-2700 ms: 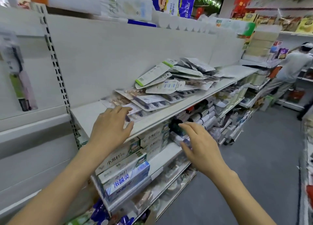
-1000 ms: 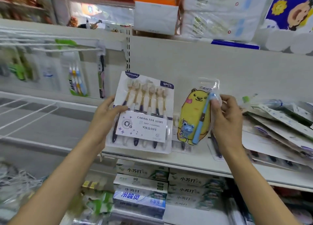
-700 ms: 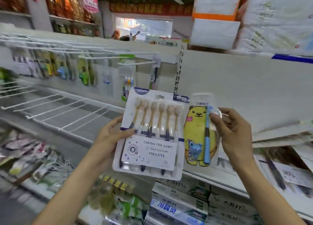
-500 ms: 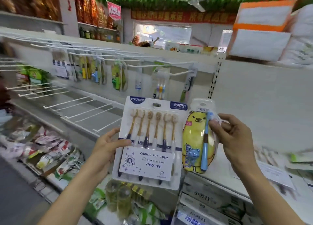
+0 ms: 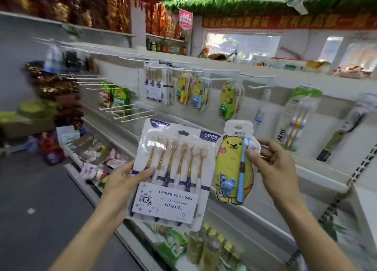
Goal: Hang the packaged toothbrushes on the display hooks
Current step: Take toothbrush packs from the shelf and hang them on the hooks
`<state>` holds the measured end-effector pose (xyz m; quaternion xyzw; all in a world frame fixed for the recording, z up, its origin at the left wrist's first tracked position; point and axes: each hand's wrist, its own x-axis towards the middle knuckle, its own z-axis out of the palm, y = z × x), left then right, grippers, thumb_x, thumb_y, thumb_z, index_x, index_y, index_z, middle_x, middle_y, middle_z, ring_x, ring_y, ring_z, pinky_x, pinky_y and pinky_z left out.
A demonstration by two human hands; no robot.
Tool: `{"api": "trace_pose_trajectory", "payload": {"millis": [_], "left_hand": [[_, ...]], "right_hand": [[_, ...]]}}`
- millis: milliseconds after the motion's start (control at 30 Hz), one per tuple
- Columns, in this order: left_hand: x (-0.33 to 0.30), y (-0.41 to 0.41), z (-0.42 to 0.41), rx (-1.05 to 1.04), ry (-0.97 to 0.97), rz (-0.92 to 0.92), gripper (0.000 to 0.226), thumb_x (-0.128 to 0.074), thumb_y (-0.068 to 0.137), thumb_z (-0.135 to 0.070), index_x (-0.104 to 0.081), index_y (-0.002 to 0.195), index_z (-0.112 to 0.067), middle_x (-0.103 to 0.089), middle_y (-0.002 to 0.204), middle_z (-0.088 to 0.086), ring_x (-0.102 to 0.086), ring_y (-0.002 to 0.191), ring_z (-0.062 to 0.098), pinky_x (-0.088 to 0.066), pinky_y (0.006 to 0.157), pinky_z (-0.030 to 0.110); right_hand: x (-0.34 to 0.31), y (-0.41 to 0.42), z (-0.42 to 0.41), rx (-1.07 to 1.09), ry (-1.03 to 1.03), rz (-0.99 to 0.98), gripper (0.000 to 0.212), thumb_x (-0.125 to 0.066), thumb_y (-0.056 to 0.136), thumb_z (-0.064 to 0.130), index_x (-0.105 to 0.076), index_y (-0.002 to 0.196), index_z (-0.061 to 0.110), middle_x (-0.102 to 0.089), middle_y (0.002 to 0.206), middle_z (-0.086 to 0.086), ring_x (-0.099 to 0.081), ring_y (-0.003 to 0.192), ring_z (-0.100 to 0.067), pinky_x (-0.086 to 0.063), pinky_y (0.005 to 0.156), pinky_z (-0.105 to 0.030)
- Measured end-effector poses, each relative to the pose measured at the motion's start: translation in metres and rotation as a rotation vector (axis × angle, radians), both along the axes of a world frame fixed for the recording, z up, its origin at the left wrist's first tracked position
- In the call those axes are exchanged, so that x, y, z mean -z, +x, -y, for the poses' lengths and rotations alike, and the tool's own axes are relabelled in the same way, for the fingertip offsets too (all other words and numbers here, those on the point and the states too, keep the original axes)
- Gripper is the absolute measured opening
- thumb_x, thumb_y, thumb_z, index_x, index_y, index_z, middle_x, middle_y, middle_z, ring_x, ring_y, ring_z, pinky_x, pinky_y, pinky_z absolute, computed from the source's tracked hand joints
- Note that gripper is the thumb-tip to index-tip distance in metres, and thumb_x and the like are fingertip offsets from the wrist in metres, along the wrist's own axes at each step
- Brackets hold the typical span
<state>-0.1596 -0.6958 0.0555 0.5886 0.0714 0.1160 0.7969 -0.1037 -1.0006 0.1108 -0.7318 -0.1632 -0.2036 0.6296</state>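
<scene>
Left hand (image 5: pixel 122 181) pinches the six-pack blister card (image 5: pixel 173 174) by its left edge; right hand (image 5: pixel 273 168) pinches the yellow bear pack (image 5: pixel 232 168) at its right edge, both held below the display hooks (image 5: pixel 259 86). Both look light, stiff and slick; I'd grip near the top hang holes. Versus 0.5 s ago, view has swung left, matching hung packs (image 5: pixel 195 93) now ahead.

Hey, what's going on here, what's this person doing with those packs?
A person is stocking a shop's hook display. The left hand holds a six-pack of toothbrushes; the right hand pinches a yellow bear toothbrush pack. Neither hangs yet. Similar bear packs already hang on the display hooks ahead.
</scene>
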Motion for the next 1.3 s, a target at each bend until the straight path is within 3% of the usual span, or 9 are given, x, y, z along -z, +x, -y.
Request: {"api": "trace_pose_trajectory", "payload": {"millis": [200, 333, 500, 700, 867, 1033, 1167, 1300], "left_hand": [[0.001, 0.008, -0.075, -0.127, -0.055, 0.021, 0.030, -0.072, 0.083, -0.008, -0.070, 0.112, -0.011, -0.077, 0.099, 0.016, -0.075, 0.087, 0.035, -0.063, 0.063, 0.037], [0.009, 0.027, -0.109, -0.147, -0.034, 0.054, 0.033, -0.072, 0.083, -0.011, -0.068, 0.116, -0.016, -0.076, 0.104, 0.013, -0.075, 0.089, 0.033, -0.062, 0.064, 0.036], [0.012, 0.067, -0.144, -0.192, -0.019, 0.075, 0.027, -0.070, 0.084, -0.007, -0.068, 0.108, -0.018, -0.077, 0.099, 0.011, -0.076, 0.079, 0.028, -0.062, 0.060, 0.037], [0.009, 0.133, -0.181, -0.092, -0.003, 0.117, 0.030, -0.068, 0.079, -0.011, -0.066, 0.109, -0.015, -0.077, 0.101, 0.007, -0.075, 0.077, 0.021, -0.061, 0.055, 0.033], [0.001, 0.189, -0.208, 0.004, 0.056, 0.147, 0.030, -0.070, 0.077, -0.012, -0.068, 0.107, -0.016, -0.074, 0.108, 0.014, -0.074, 0.087, 0.027, -0.062, 0.065, 0.035], [-0.006, 0.230, -0.220, 0.087, 0.017, 0.167, 0.035, -0.068, 0.076, -0.010, -0.066, 0.110, -0.013, -0.075, 0.099, 0.016, -0.074, 0.073, 0.021, -0.060, 0.056, 0.031], [-0.011, 0.254, -0.225, 0.179, 0.005, 0.181, 0.062, -0.092, 0.055, -0.031, -0.068, 0.109, -0.014, -0.076, 0.097, 0.013, -0.074, 0.075, 0.023, -0.061, 0.058, 0.032], [-0.015, 0.280, -0.228, 0.223, -0.039, 0.201, 0.042, -0.070, 0.070, -0.009, -0.065, 0.112, -0.010, -0.076, 0.089, 0.007, -0.073, 0.068, 0.016, -0.059, 0.056, 0.026]], "right_hand": [[-0.007, 0.034, -0.087, -0.052, -0.028, 0.022, 0.018, -0.066, 0.093, 0.004, -0.066, 0.108, 0.016, -0.077, 0.093, 0.011, -0.073, 0.087, -0.006, -0.056, 0.069, -0.017], [-0.015, 0.062, -0.126, -0.057, -0.034, 0.059, 0.019, -0.067, 0.093, 0.008, -0.067, 0.108, 0.019, -0.077, 0.098, 0.006, -0.073, 0.092, -0.008, -0.058, 0.071, -0.020], [-0.017, 0.105, -0.163, -0.045, -0.022, 0.103, 0.021, -0.067, 0.093, 0.009, -0.065, 0.101, 0.027, -0.076, 0.094, 0.015, -0.072, 0.090, -0.004, -0.056, 0.067, -0.016], [-0.015, 0.162, -0.193, 0.013, 0.033, 0.137, 0.020, -0.067, 0.093, 0.009, -0.065, 0.103, 0.026, -0.077, 0.097, 0.013, -0.073, 0.093, -0.007, -0.058, 0.070, -0.019], [-0.026, 0.195, -0.212, 0.069, 0.083, 0.197, 0.019, -0.067, 0.092, 0.006, -0.065, 0.105, 0.021, -0.077, 0.097, 0.014, -0.073, 0.092, -0.006, -0.057, 0.071, -0.018], [-0.042, 0.205, -0.232, 0.081, 0.097, 0.269, 0.017, -0.066, 0.093, 0.007, -0.065, 0.109, 0.013, -0.077, 0.101, 0.007, -0.074, 0.094, -0.011, -0.058, 0.073, -0.020], [-0.053, 0.206, -0.249, 0.085, 0.077, 0.292, 0.020, -0.065, 0.092, 0.005, -0.064, 0.107, 0.018, -0.077, 0.100, 0.009, -0.074, 0.094, -0.009, -0.058, 0.071, -0.018], [-0.057, 0.214, -0.263, 0.142, 0.058, 0.287, 0.019, -0.065, 0.093, 0.006, -0.063, 0.104, 0.020, -0.077, 0.098, 0.012, -0.074, 0.092, -0.007, -0.058, 0.070, -0.018]]}}
